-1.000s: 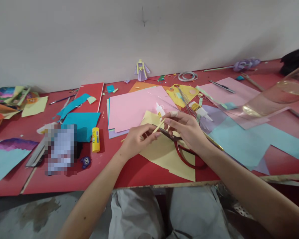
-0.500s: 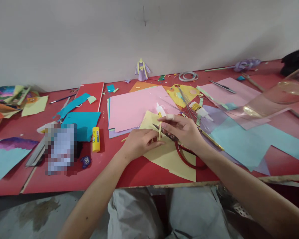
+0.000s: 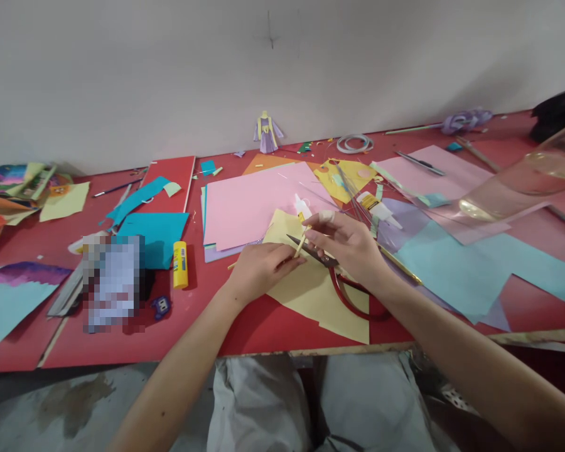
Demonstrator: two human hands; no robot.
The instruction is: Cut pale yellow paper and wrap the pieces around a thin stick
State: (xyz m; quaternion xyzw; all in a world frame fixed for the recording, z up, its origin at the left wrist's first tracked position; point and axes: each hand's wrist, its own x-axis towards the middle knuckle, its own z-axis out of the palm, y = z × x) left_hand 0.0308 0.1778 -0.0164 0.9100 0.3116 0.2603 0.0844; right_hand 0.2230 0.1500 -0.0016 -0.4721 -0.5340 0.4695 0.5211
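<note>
In the head view, a thin yellow strip (image 3: 301, 242) is seen between the two hands, above a yellow sheet (image 3: 311, 295) that is spread on the red surface (image 3: 263, 326). The strip's long axis is set steeply, with the upper end tipped away and to the right. Its lower end is pinched by the fingertips of the left hand (image 3: 263, 267), which is otherwise curled and rested on the sheet. Its upper end is pinched by the thumb and forefinger of the right hand (image 3: 348, 245) (a pale wrap is worn on one of its fingers). Both hands are thus closed on the strip and brought nearly together, neither being clearly the nearer.

Scissors (image 3: 315, 253) with red handles are laid on the sheet just beneath the right hand, blades pointed left toward the strip; whether they are touched cannot be told. A pink sheet (image 3: 254, 201) is placed behind, and a glue stick (image 3: 180, 263) to the left, well apart.
</note>
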